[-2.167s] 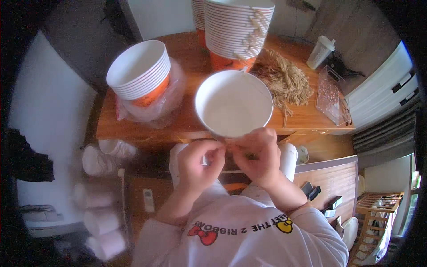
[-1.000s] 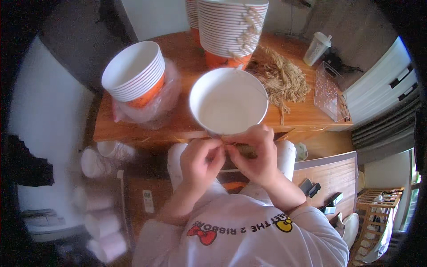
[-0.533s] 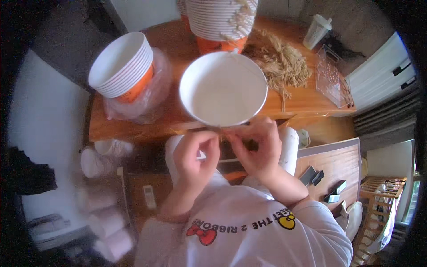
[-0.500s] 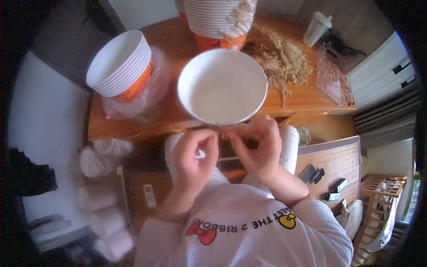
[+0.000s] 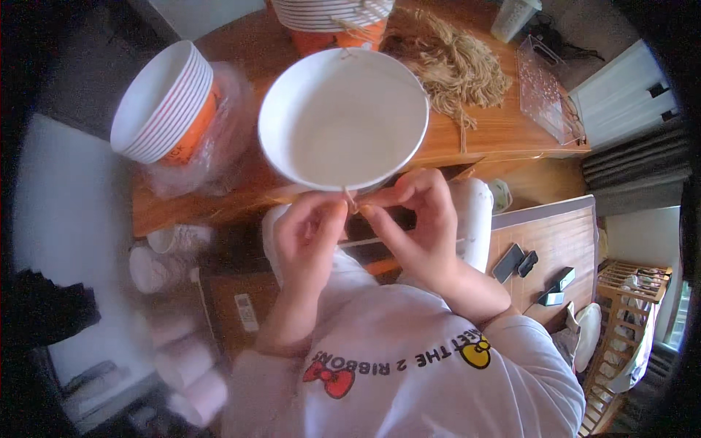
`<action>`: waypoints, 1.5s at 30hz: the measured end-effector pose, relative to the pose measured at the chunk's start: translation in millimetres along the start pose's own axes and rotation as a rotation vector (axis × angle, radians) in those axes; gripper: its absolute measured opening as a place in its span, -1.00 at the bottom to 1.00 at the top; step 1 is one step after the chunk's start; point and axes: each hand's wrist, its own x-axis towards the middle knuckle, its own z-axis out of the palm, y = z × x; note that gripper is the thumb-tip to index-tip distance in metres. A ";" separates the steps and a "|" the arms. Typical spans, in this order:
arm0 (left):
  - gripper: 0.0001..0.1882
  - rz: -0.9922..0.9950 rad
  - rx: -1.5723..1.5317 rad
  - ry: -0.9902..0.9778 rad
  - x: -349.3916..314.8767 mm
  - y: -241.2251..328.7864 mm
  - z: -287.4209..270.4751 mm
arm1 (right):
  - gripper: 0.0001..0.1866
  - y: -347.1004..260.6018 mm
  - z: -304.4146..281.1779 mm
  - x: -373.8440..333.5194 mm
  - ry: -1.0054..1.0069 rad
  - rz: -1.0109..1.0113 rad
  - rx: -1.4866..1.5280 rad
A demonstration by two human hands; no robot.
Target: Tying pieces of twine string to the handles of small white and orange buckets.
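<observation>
A large white paper bucket [image 5: 339, 120] tilts its open mouth toward me at the table's near edge. A thin tan string [image 5: 351, 196] hangs from its near rim, and bits of string also show at the far and right rim. My left hand [image 5: 310, 230] is closed, thumb and fingertips pinching the string just below the rim. Close beside it, my right hand [image 5: 422, 223] pinches the same string between thumb and forefinger, its fingertips almost touching the left ones. The string's exact shape between the fingers is too small to make out.
Stacked orange-and-white buckets [image 5: 332, 33] stand behind, and another stack [image 5: 164, 106] leans in a clear plastic bag [image 5: 230, 124] at left. A bundle of tan strings [image 5: 467, 77] lies at right, near a clear tray [image 5: 544, 95] and a cup [image 5: 515, 18]. A phone [image 5: 508, 263] lies lower right.
The bucket appears larger and further left in view, its mouth turned more toward me. Both hands are still at the near rim, and the string between their fingertips now shows more clearly.
</observation>
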 end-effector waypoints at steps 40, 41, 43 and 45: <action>-0.86 0.064 0.111 -0.087 -0.8 -14.1 -12.1 | -0.68 3.6 -21.9 11.8 -0.179 -0.301 -0.356; -0.85 0.086 0.144 -0.080 -2.2 -13.1 -8.6 | -0.69 2.3 -23.1 12.0 -0.210 -0.328 -0.401; -0.84 0.126 0.075 -0.061 -3.4 -17.3 -7.7 | -0.72 -1.9 -23.2 13.3 -0.216 -0.356 -0.421; -0.82 -0.018 0.039 -0.001 -4.7 -18.7 -10.8 | -0.74 -5.0 -23.5 14.2 -0.238 -0.355 -0.400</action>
